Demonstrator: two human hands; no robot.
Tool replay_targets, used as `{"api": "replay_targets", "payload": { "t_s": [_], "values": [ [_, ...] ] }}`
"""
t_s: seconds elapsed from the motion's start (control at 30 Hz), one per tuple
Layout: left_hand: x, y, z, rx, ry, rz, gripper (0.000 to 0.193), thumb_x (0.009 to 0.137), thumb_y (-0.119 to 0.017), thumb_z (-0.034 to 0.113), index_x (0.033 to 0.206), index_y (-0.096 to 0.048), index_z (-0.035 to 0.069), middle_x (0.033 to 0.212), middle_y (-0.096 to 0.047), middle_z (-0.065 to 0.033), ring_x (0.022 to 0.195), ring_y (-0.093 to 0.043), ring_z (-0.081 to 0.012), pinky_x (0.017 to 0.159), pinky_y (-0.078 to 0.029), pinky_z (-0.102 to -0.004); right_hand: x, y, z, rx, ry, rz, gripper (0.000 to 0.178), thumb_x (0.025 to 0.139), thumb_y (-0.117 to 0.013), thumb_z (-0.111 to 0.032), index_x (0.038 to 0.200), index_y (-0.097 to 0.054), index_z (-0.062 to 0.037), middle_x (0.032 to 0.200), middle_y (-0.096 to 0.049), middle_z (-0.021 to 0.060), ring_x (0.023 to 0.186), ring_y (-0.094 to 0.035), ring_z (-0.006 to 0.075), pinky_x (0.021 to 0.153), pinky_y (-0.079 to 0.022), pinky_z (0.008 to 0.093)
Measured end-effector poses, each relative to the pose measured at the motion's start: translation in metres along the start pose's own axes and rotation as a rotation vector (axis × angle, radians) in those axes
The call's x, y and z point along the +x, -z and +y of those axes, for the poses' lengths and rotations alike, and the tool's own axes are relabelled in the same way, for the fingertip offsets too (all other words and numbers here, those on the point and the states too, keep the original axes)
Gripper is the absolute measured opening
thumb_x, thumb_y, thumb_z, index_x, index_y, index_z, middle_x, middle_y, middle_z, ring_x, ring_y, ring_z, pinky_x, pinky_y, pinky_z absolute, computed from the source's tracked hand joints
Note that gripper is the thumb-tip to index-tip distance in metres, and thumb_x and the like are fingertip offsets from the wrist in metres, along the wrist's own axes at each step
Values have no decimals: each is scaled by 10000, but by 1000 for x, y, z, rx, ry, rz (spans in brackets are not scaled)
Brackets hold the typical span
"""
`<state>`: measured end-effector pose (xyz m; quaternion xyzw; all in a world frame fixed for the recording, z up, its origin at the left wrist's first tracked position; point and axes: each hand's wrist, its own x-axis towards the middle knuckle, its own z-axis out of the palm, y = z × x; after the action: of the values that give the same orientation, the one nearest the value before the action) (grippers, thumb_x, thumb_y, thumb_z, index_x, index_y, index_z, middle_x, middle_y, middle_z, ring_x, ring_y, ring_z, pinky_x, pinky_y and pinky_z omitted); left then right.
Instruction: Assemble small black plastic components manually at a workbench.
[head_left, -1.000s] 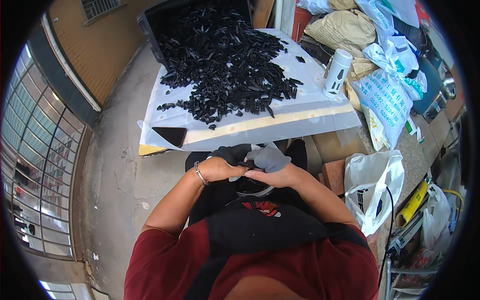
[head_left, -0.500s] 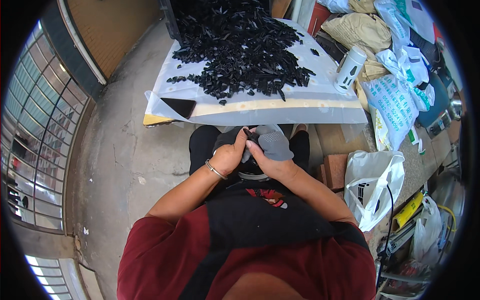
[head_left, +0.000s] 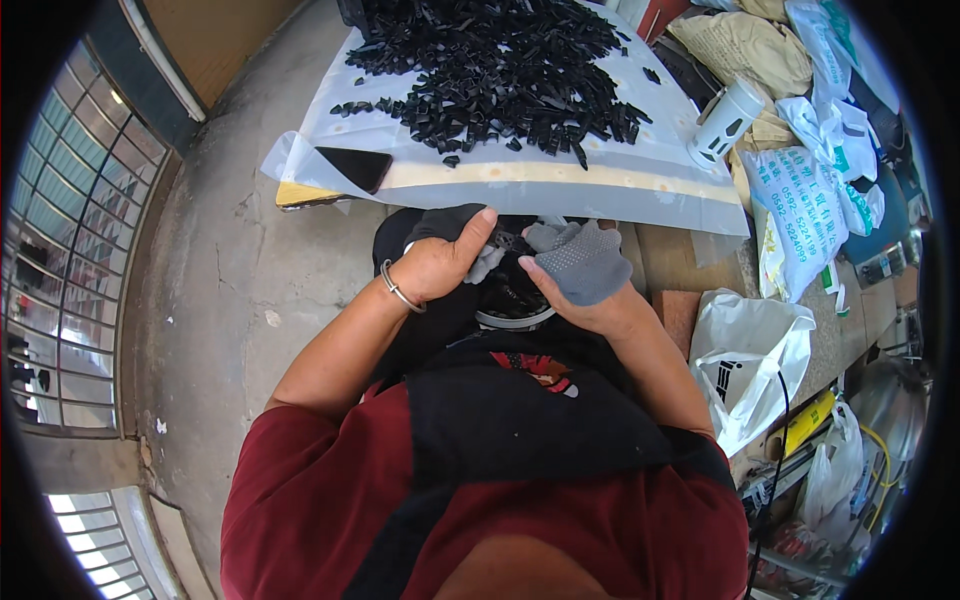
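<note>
My left hand (head_left: 445, 262), with a metal bangle at the wrist and dark grey fabric over the fingers, is closed with its thumb pressed down. A small black piece (head_left: 511, 242) shows at its fingertips. My right hand (head_left: 590, 285) is curled a little apart from it, its fingers covered by a grey dotted glove (head_left: 583, 262) and its thumb bare. What those fingers grip is hidden. Below and between the hands, in my lap, sits a round container with a pale rim (head_left: 515, 323) and dark contents.
A heap of black pieces (head_left: 490, 75) covers much of the white-sheeted table (head_left: 660, 185) ahead. On it are a black phone (head_left: 355, 168) at the left and a white bottle (head_left: 725, 122) at the right. Sacks (head_left: 795, 215), a brick (head_left: 677, 318) and a white bag (head_left: 750, 360) stand right.
My hands, which were together over my lap, have moved apart, the left one leftward and the right one rightward. The view has shifted, so the table sits higher.
</note>
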<state>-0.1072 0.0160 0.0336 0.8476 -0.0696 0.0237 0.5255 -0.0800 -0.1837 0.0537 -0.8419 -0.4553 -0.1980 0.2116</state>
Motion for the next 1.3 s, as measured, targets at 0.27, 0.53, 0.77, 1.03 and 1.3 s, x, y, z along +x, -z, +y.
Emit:
{"api": "replay_targets", "payload": {
  "t_s": [0.27,0.53,0.77,1.03,1.3],
  "values": [
    [15,-14,5,82,-221,116,411,924,-359,332,910,-577,-16,896,-600,-192,851,-563,-343,742,-431,-377,13,0,-6,-273,22,-158,210,783,-576,-252,890,-586,-72,714,-568,85,646,-534,253,546,-373,377],
    [35,-7,9,-59,153,37,412,936,-357,323,865,-591,-9,810,-623,-155,764,-598,-295,681,-449,-336,0,-13,20,-159,-67,57,276,798,-569,-298,959,-595,-75,760,-577,79,611,-481,265,549,-345,384],
    [51,-19,-3,-19,-77,67,391,938,-348,293,884,-596,-5,802,-621,-169,751,-594,-320,676,-453,-339,14,-13,23,-316,-73,40,227,802,-548,-275,882,-566,-64,670,-553,82,568,-494,255,516,-357,378],
    [53,-38,2,135,-113,78,365,929,-350,278,837,-579,9,784,-601,-186,750,-569,-363,668,-447,-390,11,-32,34,-234,-64,79,182,789,-537,-235,776,-540,-53,626,-550,70,547,-538,263,513,-395,381],
    [97,-18,-35,636,-155,126,329,872,-475,329,948,-575,26,793,-604,-187,744,-583,-349,656,-461,-404,1,-44,92,-139,-175,-111,192,761,-576,-166,907,-582,-42,827,-598,149,771,-580,305,644,-450,436]
  ]
}}
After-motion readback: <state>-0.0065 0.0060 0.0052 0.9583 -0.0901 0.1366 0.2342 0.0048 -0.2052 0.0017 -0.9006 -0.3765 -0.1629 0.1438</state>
